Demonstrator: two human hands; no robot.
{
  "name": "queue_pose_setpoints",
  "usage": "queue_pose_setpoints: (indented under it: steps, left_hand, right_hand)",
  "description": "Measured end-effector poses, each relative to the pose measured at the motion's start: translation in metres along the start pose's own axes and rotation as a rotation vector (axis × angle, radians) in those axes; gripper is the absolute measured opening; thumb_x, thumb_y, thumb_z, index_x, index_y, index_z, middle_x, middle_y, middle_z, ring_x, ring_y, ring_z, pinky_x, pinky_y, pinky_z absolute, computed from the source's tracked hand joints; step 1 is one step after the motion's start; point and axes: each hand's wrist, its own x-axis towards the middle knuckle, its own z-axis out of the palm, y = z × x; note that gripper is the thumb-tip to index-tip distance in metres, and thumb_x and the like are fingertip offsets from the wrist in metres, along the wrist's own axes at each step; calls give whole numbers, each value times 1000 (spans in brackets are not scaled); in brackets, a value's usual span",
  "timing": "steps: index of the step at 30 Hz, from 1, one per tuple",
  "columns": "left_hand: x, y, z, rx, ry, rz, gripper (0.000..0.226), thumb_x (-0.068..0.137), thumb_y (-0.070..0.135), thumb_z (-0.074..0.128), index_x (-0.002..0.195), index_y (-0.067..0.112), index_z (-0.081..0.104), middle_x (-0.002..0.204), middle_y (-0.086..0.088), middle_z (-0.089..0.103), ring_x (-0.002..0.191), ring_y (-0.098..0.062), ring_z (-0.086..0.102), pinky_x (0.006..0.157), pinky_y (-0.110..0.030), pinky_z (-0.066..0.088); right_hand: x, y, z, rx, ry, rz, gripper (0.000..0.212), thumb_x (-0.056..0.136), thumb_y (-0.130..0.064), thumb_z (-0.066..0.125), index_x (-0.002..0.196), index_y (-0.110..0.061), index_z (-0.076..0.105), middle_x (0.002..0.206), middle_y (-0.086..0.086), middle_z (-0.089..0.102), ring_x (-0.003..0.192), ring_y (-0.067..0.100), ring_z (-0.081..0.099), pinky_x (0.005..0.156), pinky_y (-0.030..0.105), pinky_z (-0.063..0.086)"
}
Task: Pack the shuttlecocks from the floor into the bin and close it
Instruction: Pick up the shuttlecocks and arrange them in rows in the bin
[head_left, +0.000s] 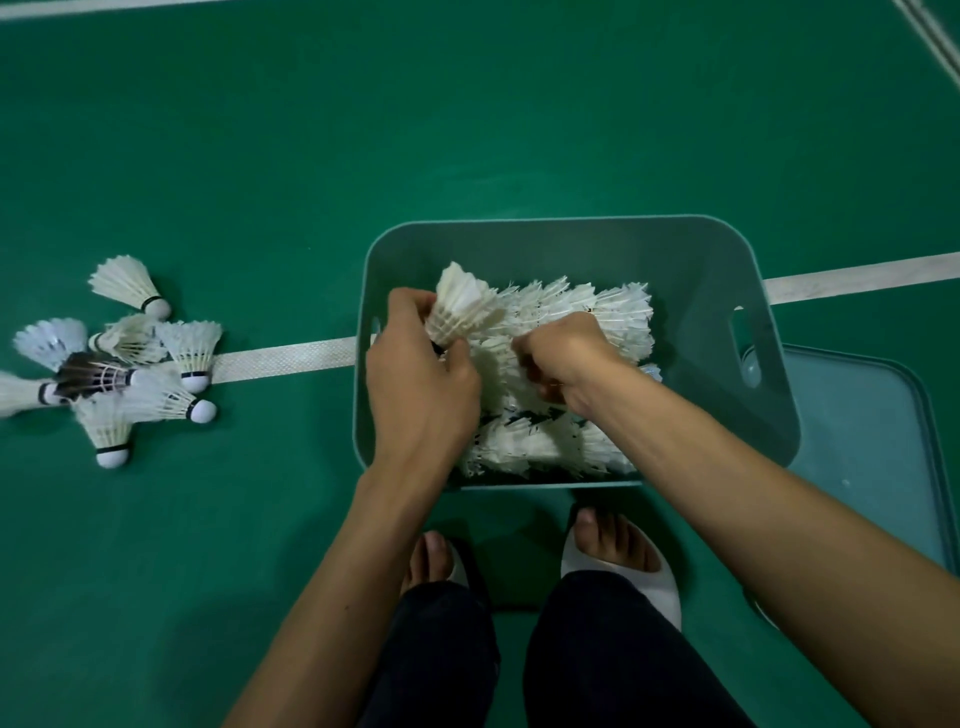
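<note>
1. Nearest the camera, two feet in white open-toed slides (623, 571) stand on the green court floor (208, 571).
2. Just beyond them, the teal plastic rectangular bin (701, 249) sits open on the floor, filled with rows of packed white shuttlecocks (597, 312).
3. The left hand (421, 384) is over the bin's left side, its fingers and thumb curled round the base of a single white feather shuttlecock (462, 306).
4. The right hand (566, 358) lies knuckles-up among the packed rows, fingers curled under; whether it grips anything cannot be told.
5. The pale teal flat lid (857, 426) lies just right of the bin.
6. Well to the left, a loose heap of shuttlecocks (119, 364), one dark-feathered, lies by a white court line (291, 358).
</note>
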Motion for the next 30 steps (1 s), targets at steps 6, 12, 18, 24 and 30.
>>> queue_pose_setpoints:
  steps: [6, 12, 18, 24, 30]
  left_hand:
    - [-6, 2, 3, 46, -123, 68, 28, 92, 18, 69, 119, 16, 62, 101, 1, 73, 87, -21, 67, 78, -38, 54]
    - [-11, 8, 6, 66, -209, 76, 35, 87, 40, 70, 116, 21, 66, 104, 4, 71, 99, -23, 64, 86, -44, 56]
    - [-19, 25, 18, 16, -410, 240, 16, 98, 24, 66, 113, 23, 62, 98, 8, 67, 85, -13, 63, 77, -44, 55]
    - [-16, 24, 22, 161, -321, 110, 38, 96, 26, 68, 130, 20, 53, 118, 0, 63, 102, -20, 62, 88, -41, 54]
    - [-11, 16, 13, 426, -490, -154, 52, 95, 9, 46, 143, 21, 31, 97, -13, 65, 89, -37, 63, 83, -49, 55]
  right_hand:
    - [-4, -4, -11, 87, -82, 14, 14, 96, -5, 63, 81, -7, 63, 53, 2, 56, 34, 11, 47, 38, 20, 40]
    - [-17, 5, -49, -50, 251, -336, 29, 94, -20, 65, 91, 8, 72, 85, 19, 76, 69, 31, 72, 73, 44, 64]
    - [-50, 2, -74, -99, 22, -593, 19, 75, -30, 91, 72, -17, 78, 57, -9, 66, 50, 1, 57, 55, 21, 47]
    - [-32, 13, -98, -381, 211, -418, 23, 77, -14, 87, 63, -22, 71, 75, -13, 71, 72, 6, 69, 72, 30, 58]
    - [-18, 23, -85, -303, 196, -277, 12, 79, -11, 86, 70, -11, 78, 82, -16, 66, 78, 2, 66, 73, 25, 54]
